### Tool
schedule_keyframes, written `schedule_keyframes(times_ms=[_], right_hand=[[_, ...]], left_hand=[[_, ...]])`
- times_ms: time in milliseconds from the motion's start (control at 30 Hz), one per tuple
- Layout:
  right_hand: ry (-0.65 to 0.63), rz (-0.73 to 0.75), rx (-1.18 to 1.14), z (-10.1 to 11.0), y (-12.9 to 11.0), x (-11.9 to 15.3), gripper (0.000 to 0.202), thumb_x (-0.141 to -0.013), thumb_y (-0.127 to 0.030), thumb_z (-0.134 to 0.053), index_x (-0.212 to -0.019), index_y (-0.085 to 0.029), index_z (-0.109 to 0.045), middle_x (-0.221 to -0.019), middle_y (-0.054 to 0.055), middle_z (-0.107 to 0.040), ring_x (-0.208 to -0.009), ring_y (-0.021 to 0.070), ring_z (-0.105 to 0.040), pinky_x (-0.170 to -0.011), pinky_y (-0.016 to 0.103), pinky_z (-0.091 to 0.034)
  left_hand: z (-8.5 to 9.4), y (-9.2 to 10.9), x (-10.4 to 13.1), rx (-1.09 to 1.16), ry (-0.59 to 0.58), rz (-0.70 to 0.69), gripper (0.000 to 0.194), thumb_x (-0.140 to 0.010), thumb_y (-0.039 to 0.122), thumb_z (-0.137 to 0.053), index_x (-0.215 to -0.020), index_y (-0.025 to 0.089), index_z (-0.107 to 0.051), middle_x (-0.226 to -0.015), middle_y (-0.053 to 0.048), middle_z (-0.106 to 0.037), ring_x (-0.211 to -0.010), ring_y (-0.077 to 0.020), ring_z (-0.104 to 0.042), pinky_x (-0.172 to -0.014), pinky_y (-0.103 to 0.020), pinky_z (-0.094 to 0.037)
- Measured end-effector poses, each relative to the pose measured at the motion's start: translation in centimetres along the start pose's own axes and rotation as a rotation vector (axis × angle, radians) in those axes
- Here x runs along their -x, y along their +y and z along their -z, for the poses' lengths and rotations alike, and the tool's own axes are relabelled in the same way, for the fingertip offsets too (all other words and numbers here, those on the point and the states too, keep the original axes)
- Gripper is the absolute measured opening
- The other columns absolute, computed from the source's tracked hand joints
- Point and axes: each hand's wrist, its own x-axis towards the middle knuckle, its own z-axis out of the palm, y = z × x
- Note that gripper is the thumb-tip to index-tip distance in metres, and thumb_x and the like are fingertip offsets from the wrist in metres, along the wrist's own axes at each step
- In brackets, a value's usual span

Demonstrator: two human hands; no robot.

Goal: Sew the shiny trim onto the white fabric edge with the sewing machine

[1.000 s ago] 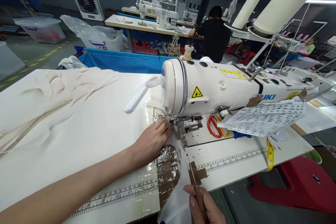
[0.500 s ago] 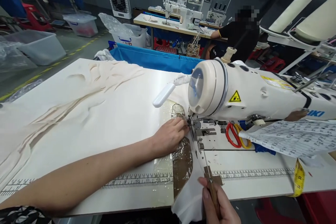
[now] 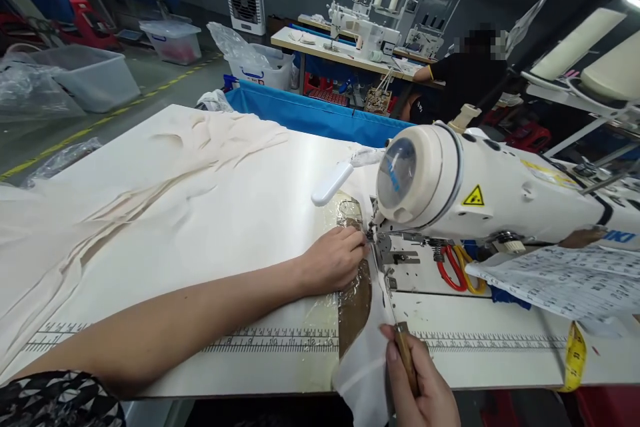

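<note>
A white sewing machine (image 3: 480,180) stands on the right of the white table. My left hand (image 3: 336,259) is closed at the needle area, its fingertips pinched at the edge of a white fabric strip (image 3: 367,353); the exact grip is hidden. My right hand (image 3: 420,380) wraps round the wooden handle of an awl (image 3: 405,357), whose thin metal shaft points up along the fabric edge toward the needle. The strip hangs over the table's front edge beside my right hand. Under my left hand lies a brown, tape-covered patch (image 3: 354,320).
Cream fabric (image 3: 150,180) spreads over the table's left. Red-handled scissors (image 3: 453,270), printed paper (image 3: 560,280) and a yellow tape measure (image 3: 575,357) lie to the right. A blue cloth trough (image 3: 320,110) borders the far edge. A person in black (image 3: 467,80) sits beyond.
The whole view has shifted, so the table and machine appear a little farther right. The awl is steeper against the fabric edge. Both hands keep their holds.
</note>
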Motion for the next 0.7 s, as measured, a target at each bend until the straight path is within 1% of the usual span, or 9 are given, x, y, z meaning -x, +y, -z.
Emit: schedule_keyframes(times_ms=[133, 233, 333, 400, 467, 533, 633, 667, 700], right_hand=[[-0.058, 0.144, -0.056, -0.6, -0.2, -0.4, 0.033, -0.097, -0.047, -0.052, -0.110, -0.024, -0.071, -0.108, 0.008, -0.077, -0.098, 0.0218, -0.074, -0.076, 0.020, -0.057], [-0.097, 0.298, -0.027, -1.2, -0.9, -0.2, 0.028, -0.100, -0.038, -0.049, -0.114, -0.024, -0.068, -0.110, 0.007, -0.077, -0.097, 0.0203, -0.073, -0.082, 0.022, -0.057], [-0.153, 0.480, 0.024, -1.3, -2.0, -0.3, 0.027, -0.100, -0.031, -0.048, -0.122, -0.027, -0.062, -0.114, 0.005, -0.075, -0.101, 0.0191, -0.072, -0.083, 0.022, -0.057], [-0.175, 0.586, 0.083, -0.7, -2.2, -1.1, 0.028, -0.100, -0.025, -0.046, -0.125, -0.028, -0.059, -0.113, 0.004, -0.075, -0.100, 0.0180, -0.072, -0.082, 0.022, -0.057], [-0.097, 0.608, 0.188, 0.4, -1.6, -2.7, 0.028, -0.101, -0.022, -0.041, -0.123, -0.026, -0.058, -0.109, 0.005, -0.075, -0.095, 0.0180, -0.073, -0.079, 0.023, -0.057], [0.089, 0.552, 0.347, 1.7, -0.2, -4.8, 0.028, -0.103, -0.025, -0.037, -0.121, -0.021, -0.057, -0.107, 0.008, -0.076, -0.089, 0.0203, -0.074, -0.070, 0.026, -0.058], [0.252, 0.499, 0.662, 3.0, 1.8, -8.1, 0.037, -0.105, -0.029, -0.031, -0.129, -0.013, -0.053, -0.108, 0.013, -0.075, -0.082, 0.0234, -0.075, -0.059, 0.028, -0.057], [0.267, 0.496, 0.728, 3.2, 2.3, -9.0, 0.038, -0.104, -0.028, -0.031, -0.132, -0.012, -0.052, -0.110, 0.014, -0.074, -0.080, 0.0236, -0.075, -0.055, 0.028, -0.056], [0.268, 0.497, 0.777, 3.2, 2.5, -9.6, 0.039, -0.104, -0.027, -0.031, -0.134, -0.013, -0.052, -0.110, 0.014, -0.072, -0.075, 0.0231, -0.074, -0.050, 0.028, -0.053]], left_hand=[[-0.6, -0.4, -0.3, -0.011, 0.011, 0.009, 0.026, -0.101, 0.018, -0.042, -0.098, 0.010, -0.066, -0.100, -0.011, -0.064, -0.092, -0.0228, -0.057, -0.079, -0.039, -0.053], [-0.8, -0.9, -0.5, -0.024, 0.013, 0.015, 0.028, -0.100, 0.012, -0.038, -0.089, 0.011, -0.064, -0.093, -0.011, -0.064, -0.085, -0.0215, -0.056, -0.074, -0.036, -0.053], [0.4, -1.3, -0.5, -0.027, 0.022, -0.025, 0.024, -0.094, 0.006, -0.040, -0.087, 0.011, -0.062, -0.090, -0.010, -0.064, -0.082, -0.0202, -0.056, -0.074, -0.034, -0.053], [2.3, -1.7, -0.2, -0.004, -0.030, -0.056, 0.022, -0.091, 0.005, -0.041, -0.086, 0.013, -0.061, -0.089, -0.009, -0.064, -0.081, -0.0195, -0.057, -0.075, -0.033, -0.053], [4.8, -2.2, 0.4, 0.048, -0.163, -0.029, 0.023, -0.090, 0.007, -0.040, -0.081, 0.016, -0.060, -0.085, -0.007, -0.063, -0.078, -0.0194, -0.058, -0.071, -0.032, -0.051], [7.2, -3.1, 0.8, 0.130, -0.340, 0.054, 0.024, -0.090, 0.013, -0.042, -0.074, 0.018, -0.059, -0.080, -0.005, -0.063, -0.074, -0.0191, -0.059, -0.067, -0.031, -0.049], [8.9, -5.7, 0.8, 0.347, -0.604, 0.220, 0.022, -0.090, 0.032, -0.050, -0.080, 0.022, -0.066, -0.085, -0.002, -0.069, -0.071, -0.0177, -0.064, -0.064, -0.027, -0.050], [8.7, -6.9, 0.4, 0.377, -0.580, 0.272, 0.026, -0.092, 0.040, -0.048, -0.088, 0.024, -0.069, -0.092, -0.002, -0.072, -0.076, -0.0188, -0.066, -0.067, -0.027, -0.052], [8.1, -8.1, -0.3, 0.351, -0.436, 0.319, 0.033, -0.093, 0.047, -0.044, -0.097, 0.025, -0.069, -0.099, -0.003, -0.072, -0.083, -0.0208, -0.067, -0.073, -0.029, -0.054]])
